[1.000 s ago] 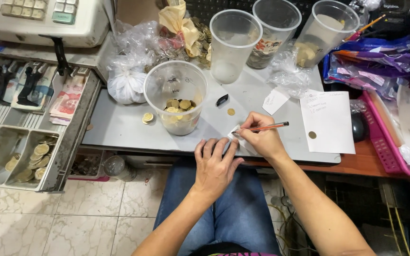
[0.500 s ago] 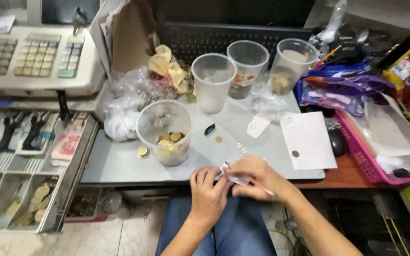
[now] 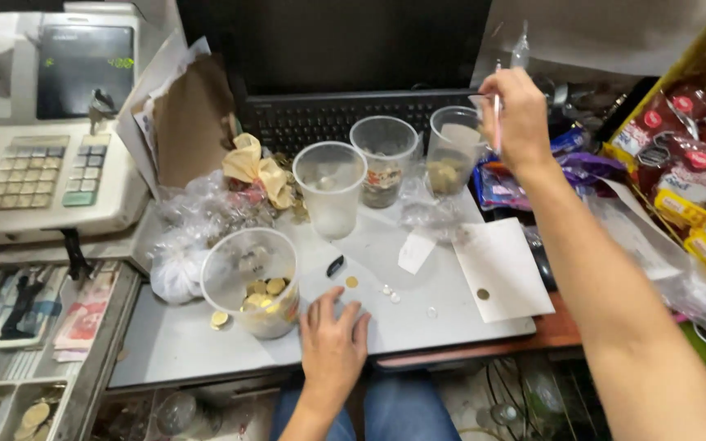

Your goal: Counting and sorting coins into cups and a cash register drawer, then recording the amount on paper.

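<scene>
My left hand [image 3: 332,339] rests flat with fingers spread on a small clear plastic bag [image 3: 345,286] on the grey desk top [image 3: 173,347]. Just left of it stands a clear plastic cup with gold coins [image 3: 251,282] inside. My right hand [image 3: 520,114] is raised far back on the right, closed around a thin pen [image 3: 498,114], above a clear cup [image 3: 453,147] that holds some coins. Two more clear cups [image 3: 330,188] stand in the middle. Loose coins [image 3: 351,282] and small clear bits lie on the desk in front of my left hand.
A cash register [image 3: 42,131] sits at left with its open drawer [image 3: 18,351] of notes and coins. A black keyboard [image 3: 353,114] lies at the back. White paper [image 3: 500,269] with a coin lies right; packaged goods [image 3: 688,180] fill the far right. Crumpled plastic bags [image 3: 189,229] are left of the cups.
My right hand lifted from the desk edge and moved far back right with the pen. My left hand stayed low on the plastic bag. The view tilted up.
</scene>
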